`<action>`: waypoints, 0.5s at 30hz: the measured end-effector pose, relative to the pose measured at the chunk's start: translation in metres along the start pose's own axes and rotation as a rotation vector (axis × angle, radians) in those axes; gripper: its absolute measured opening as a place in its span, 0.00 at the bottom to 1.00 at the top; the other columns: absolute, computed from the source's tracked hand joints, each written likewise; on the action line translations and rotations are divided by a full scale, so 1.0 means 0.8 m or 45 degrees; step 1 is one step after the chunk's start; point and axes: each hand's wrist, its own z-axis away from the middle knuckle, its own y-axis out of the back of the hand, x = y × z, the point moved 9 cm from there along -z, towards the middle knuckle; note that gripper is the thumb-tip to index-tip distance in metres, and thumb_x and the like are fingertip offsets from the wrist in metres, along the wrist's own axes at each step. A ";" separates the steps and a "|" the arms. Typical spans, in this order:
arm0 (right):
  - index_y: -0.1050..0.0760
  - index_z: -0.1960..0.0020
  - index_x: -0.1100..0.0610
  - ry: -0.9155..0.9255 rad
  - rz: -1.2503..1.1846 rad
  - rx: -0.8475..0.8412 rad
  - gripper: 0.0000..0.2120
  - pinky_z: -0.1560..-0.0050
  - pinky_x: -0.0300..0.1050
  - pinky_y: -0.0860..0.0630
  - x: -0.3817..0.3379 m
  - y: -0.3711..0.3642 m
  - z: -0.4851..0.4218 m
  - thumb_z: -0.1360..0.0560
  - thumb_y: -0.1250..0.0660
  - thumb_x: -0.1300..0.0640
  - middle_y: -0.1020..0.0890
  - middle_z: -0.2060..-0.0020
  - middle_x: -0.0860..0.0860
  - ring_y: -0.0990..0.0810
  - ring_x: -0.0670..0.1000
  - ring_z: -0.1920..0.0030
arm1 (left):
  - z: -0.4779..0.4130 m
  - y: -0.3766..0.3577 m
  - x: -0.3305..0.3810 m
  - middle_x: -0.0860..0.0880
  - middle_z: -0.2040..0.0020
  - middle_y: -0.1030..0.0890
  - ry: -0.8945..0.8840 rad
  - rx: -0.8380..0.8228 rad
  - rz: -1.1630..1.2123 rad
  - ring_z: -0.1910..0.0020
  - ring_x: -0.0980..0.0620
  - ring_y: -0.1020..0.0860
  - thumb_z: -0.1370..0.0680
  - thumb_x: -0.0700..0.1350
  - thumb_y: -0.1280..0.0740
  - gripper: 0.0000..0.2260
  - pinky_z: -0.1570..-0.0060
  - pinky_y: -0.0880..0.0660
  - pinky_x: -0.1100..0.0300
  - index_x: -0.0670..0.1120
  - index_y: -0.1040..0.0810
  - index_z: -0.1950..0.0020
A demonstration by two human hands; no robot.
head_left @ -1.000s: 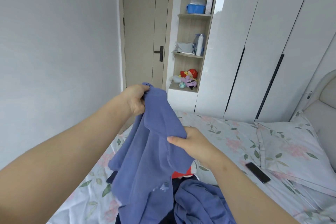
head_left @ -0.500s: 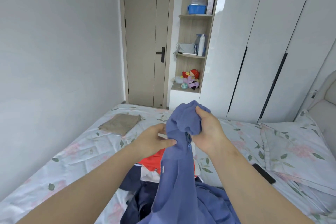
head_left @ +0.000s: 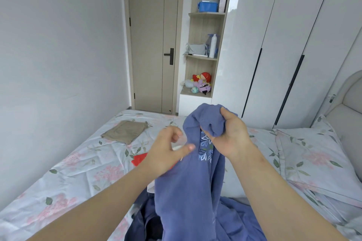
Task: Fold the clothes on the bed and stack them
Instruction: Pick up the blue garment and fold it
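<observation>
Item: periwinkle-blue garment [head_left: 188,191] with a pale leaf motif [head_left: 205,146] near its top. It is held up over the bed [head_left: 78,172], the lower part draping onto a heap of clothes [head_left: 142,219].
Right hand [head_left: 231,139]: grip closed round the bunched upper end.
Left hand [head_left: 166,152]: loosely open beside the cloth, holding nothing.

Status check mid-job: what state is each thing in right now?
Blue garment: unfolded, hanging, top bunched.
Right hand: grips the garment's top.
Left hand: loosely curled, holding nothing.
Tan garment: folded, flat on the bed.
Dark clothes: unfolded, heaped.
Door: closed.
</observation>
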 end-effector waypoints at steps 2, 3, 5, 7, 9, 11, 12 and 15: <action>0.27 0.52 0.57 -0.018 -0.014 -0.041 0.09 0.55 0.44 0.27 0.001 -0.009 -0.002 0.18 0.45 0.58 0.20 0.59 0.54 0.21 0.51 0.59 | 0.001 -0.029 -0.015 0.58 0.50 0.31 0.002 -0.168 -0.117 0.48 0.55 0.30 0.32 0.50 0.23 0.23 0.49 0.33 0.71 0.55 0.33 0.44; 0.27 0.51 0.58 -0.035 -0.015 -0.064 0.08 0.52 0.45 0.28 0.002 -0.013 -0.001 0.19 0.45 0.59 0.21 0.57 0.54 0.22 0.52 0.57 | 0.000 -0.035 -0.024 0.57 0.47 0.31 0.028 -0.185 -0.138 0.46 0.55 0.30 0.33 0.52 0.23 0.29 0.46 0.31 0.66 0.53 0.34 0.38; 0.28 0.46 0.59 -0.075 -0.028 -0.109 0.08 0.42 0.47 0.28 0.002 -0.019 0.001 0.19 0.44 0.59 0.22 0.52 0.56 0.22 0.54 0.50 | -0.006 -0.032 -0.038 0.54 0.40 0.31 0.139 -0.135 -0.033 0.42 0.57 0.31 0.38 0.59 0.24 0.42 0.43 0.30 0.58 0.51 0.38 0.29; 0.30 0.40 0.58 -0.094 -0.021 -0.139 0.10 0.30 0.53 0.35 0.000 -0.018 0.004 0.19 0.44 0.58 0.24 0.45 0.58 0.25 0.57 0.40 | -0.014 -0.025 -0.040 0.50 0.40 0.30 0.124 -0.087 -0.036 0.41 0.55 0.31 0.41 0.63 0.29 0.39 0.42 0.31 0.56 0.51 0.33 0.32; 0.30 0.35 0.59 -0.094 0.009 -0.127 0.14 0.28 0.55 0.38 -0.008 -0.008 0.003 0.20 0.43 0.58 0.25 0.43 0.58 0.27 0.56 0.41 | -0.025 -0.022 -0.043 0.47 0.47 0.25 0.089 -0.122 -0.072 0.45 0.45 0.26 0.37 0.58 0.30 0.21 0.46 0.28 0.52 0.54 0.24 0.47; 0.32 0.31 0.61 -0.070 0.044 -0.058 0.19 0.33 0.51 0.33 -0.018 0.013 0.000 0.19 0.42 0.56 0.24 0.43 0.57 0.25 0.55 0.43 | -0.035 -0.009 -0.027 0.49 0.59 0.24 0.055 -0.100 -0.058 0.58 0.48 0.25 0.33 0.48 0.33 0.03 0.55 0.29 0.56 0.51 0.24 0.60; 0.31 0.31 0.61 -0.044 0.067 0.000 0.19 0.38 0.48 0.29 -0.023 0.026 -0.001 0.19 0.42 0.55 0.22 0.44 0.56 0.23 0.54 0.45 | -0.038 0.000 -0.023 0.49 0.63 0.26 0.100 -0.085 0.004 0.62 0.52 0.28 0.30 0.41 0.34 0.02 0.58 0.30 0.59 0.47 0.25 0.62; 0.29 0.35 0.55 0.033 0.190 0.196 0.14 0.56 0.44 0.22 -0.034 0.067 0.001 0.19 0.42 0.54 0.21 0.47 0.51 0.20 0.49 0.54 | -0.040 0.014 -0.023 0.49 0.66 0.29 0.229 -0.165 0.114 0.66 0.53 0.32 0.23 0.31 0.40 0.11 0.65 0.33 0.63 0.45 0.30 0.62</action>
